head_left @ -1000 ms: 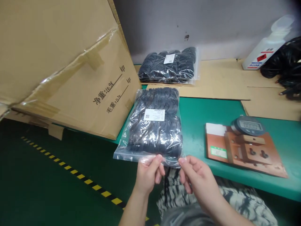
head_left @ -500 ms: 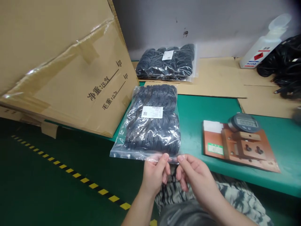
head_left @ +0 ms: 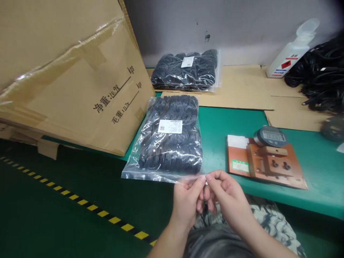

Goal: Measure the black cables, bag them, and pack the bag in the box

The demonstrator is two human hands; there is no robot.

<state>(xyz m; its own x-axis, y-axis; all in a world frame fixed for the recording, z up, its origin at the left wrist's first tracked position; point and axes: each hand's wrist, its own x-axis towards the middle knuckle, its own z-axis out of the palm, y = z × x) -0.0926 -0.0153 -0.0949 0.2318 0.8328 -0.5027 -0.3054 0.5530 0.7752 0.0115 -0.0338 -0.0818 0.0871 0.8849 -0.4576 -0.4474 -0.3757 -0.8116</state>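
Observation:
A clear zip bag (head_left: 131, 173) full of coiled black cables (head_left: 172, 157) lies on the green table, its zip edge reaching over the near side. On the bag is a white printed label (head_left: 170, 126). My left hand (head_left: 188, 199) pinches the zip edge near its right end between thumb and fingers. Right beside it, my right hand (head_left: 224, 188) pinches the right corner of the same edge. The two thumb tips nearly meet. My other fingers curl below the edge, partly hidden.
A large cardboard box (head_left: 88, 86) stands at the left. Behind lies another bag of coiled cables (head_left: 185, 71) on cardboard. To the right are a digital gauge (head_left: 271, 136) on a copper-coloured fixture (head_left: 268, 165), a white bottle (head_left: 291, 53) and loose black cables (head_left: 322, 79). The green table (head_left: 223, 122) ends just before me.
My left hand has slid right along the zip edge, up to my right hand at the corner. The bag stays in place while the view has shifted slightly.

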